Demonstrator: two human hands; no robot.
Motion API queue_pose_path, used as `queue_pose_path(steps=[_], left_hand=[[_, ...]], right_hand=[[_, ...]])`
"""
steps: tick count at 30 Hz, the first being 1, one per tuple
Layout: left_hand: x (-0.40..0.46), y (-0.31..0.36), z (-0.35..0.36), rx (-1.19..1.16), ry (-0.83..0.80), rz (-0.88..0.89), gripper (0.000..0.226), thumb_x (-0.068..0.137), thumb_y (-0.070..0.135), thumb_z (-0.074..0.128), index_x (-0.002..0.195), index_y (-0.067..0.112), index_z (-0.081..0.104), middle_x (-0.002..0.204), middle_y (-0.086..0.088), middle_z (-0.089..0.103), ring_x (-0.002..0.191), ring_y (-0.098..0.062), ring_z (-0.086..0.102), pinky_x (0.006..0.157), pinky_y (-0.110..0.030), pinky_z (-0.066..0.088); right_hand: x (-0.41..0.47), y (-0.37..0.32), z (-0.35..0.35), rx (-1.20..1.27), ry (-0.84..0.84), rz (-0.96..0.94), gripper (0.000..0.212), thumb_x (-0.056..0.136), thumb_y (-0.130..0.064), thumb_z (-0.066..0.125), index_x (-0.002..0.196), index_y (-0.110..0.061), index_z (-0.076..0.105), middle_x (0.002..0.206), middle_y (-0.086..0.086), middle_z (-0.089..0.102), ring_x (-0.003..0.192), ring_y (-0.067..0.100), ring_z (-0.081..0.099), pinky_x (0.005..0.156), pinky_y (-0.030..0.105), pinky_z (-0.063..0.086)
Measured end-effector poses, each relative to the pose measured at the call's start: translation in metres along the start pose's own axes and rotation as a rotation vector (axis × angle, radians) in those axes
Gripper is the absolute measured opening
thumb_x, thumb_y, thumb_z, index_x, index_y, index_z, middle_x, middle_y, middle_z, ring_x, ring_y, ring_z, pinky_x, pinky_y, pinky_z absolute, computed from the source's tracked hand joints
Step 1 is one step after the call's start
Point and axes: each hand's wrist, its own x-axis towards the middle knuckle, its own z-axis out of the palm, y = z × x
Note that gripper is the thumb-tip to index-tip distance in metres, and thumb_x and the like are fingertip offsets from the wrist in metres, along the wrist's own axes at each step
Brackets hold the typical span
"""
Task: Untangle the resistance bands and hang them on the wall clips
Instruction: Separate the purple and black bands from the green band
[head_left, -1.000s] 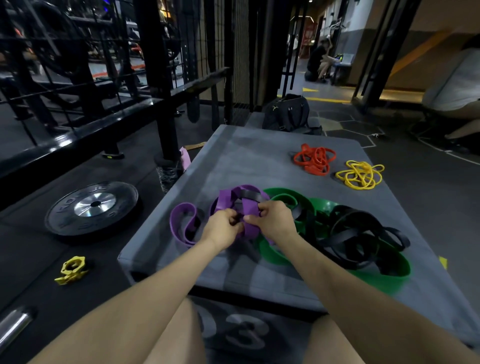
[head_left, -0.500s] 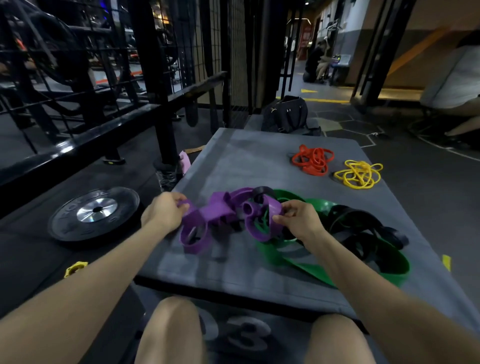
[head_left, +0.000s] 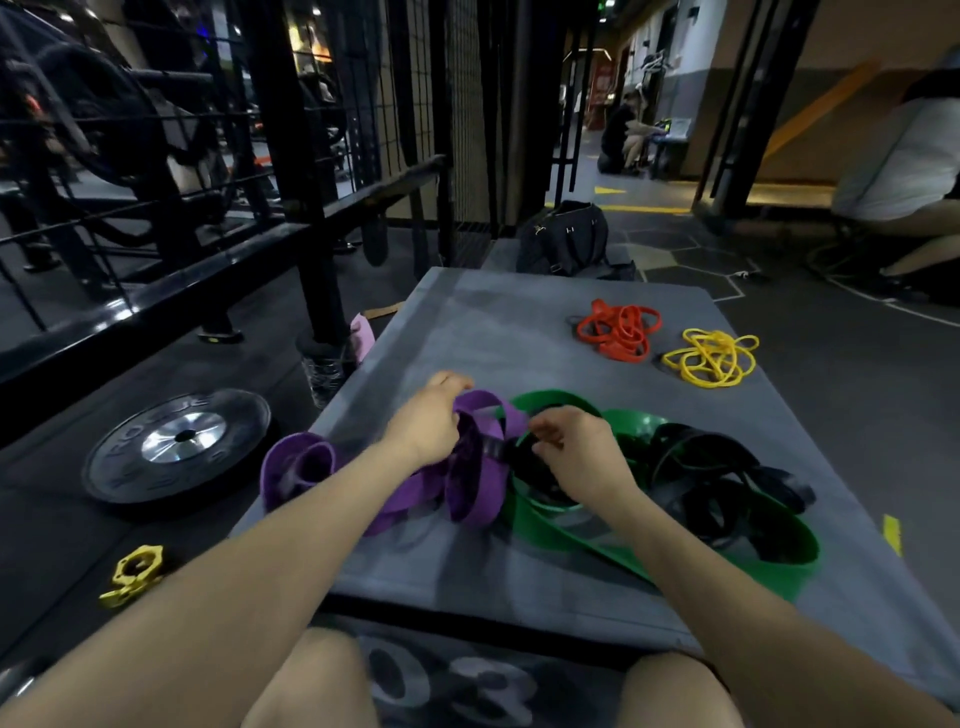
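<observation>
A wide purple band (head_left: 475, 480) lies twisted in loops on the grey padded platform (head_left: 493, 332), knotted with a green band (head_left: 623, 540) and black bands (head_left: 711, 478). My left hand (head_left: 426, 421) grips an upper loop of the purple band. My right hand (head_left: 576, 449) pinches a black strand where it crosses the purple one. A red band bundle (head_left: 618, 332) and a yellow band bundle (head_left: 711, 358) lie apart at the far right of the platform. No wall clips are in view.
A black weight plate (head_left: 176, 447) and a yellow collar (head_left: 132, 574) lie on the floor to the left. A black rack and fence (head_left: 291, 171) stand at left. A dark bag (head_left: 563, 239) sits beyond the platform. People sit far back and at right.
My left hand has come back from the left end of the purple band to its upper middle loop. My right hand shifted slightly onto the black strand. The purple band's left loop lies loose.
</observation>
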Motion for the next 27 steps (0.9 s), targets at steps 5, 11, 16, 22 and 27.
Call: queue_pose_path(steps=[5,11,16,22,27], left_hand=[[0.024,0.006,0.009,0.197,-0.295,0.21,0.07,0.08,-0.009,0.042,0.14,0.026,0.04,0.148,0.002,0.037,0.133,-0.019,0.039,0.105,-0.023,0.03],[0.032,-0.004,0.014,0.313,-0.331,0.262,0.073,0.081,-0.004,0.037,0.137,0.043,0.038,0.143,0.004,0.043,0.127,-0.024,0.046,0.094,-0.033,0.041],[0.047,0.004,-0.019,0.512,-0.39,0.322,0.049,0.074,0.039,0.072,0.12,0.03,0.057,0.117,0.001,0.057,0.108,-0.02,0.055,0.081,-0.028,0.042],[0.053,0.01,-0.053,0.044,-0.225,0.044,0.045,0.072,0.058,0.067,0.066,0.015,0.053,0.064,-0.001,0.05,0.064,-0.017,0.049,0.063,-0.028,0.041],[0.051,0.026,-0.07,-0.887,0.167,-0.287,0.037,0.083,0.049,0.061,0.071,0.014,0.056,0.064,0.003,0.063,0.056,-0.007,0.062,0.054,-0.019,0.054]], right_hand=[[0.012,0.007,0.016,-0.26,-0.216,-0.2,0.038,0.074,-0.021,0.069,0.111,-0.013,0.064,0.116,0.009,0.061,0.114,0.027,0.05,0.099,0.027,0.031],[0.009,0.016,0.029,-0.181,-0.121,-0.22,0.033,0.082,-0.027,0.066,0.113,-0.014,0.066,0.117,0.005,0.064,0.114,0.025,0.047,0.099,0.029,0.034],[0.009,0.021,0.016,-0.049,-0.011,-0.206,0.03,0.085,-0.024,0.064,0.114,-0.016,0.064,0.106,0.004,0.065,0.106,0.024,0.051,0.09,0.027,0.036],[0.006,0.021,-0.002,0.055,0.127,-0.186,0.023,0.083,-0.023,0.066,0.106,-0.019,0.065,0.101,0.0,0.062,0.095,0.018,0.058,0.078,0.026,0.041],[-0.004,0.013,-0.002,-0.025,-0.052,-0.314,0.031,0.08,-0.031,0.061,0.108,-0.018,0.066,0.097,0.002,0.062,0.091,0.026,0.061,0.075,0.035,0.049]])
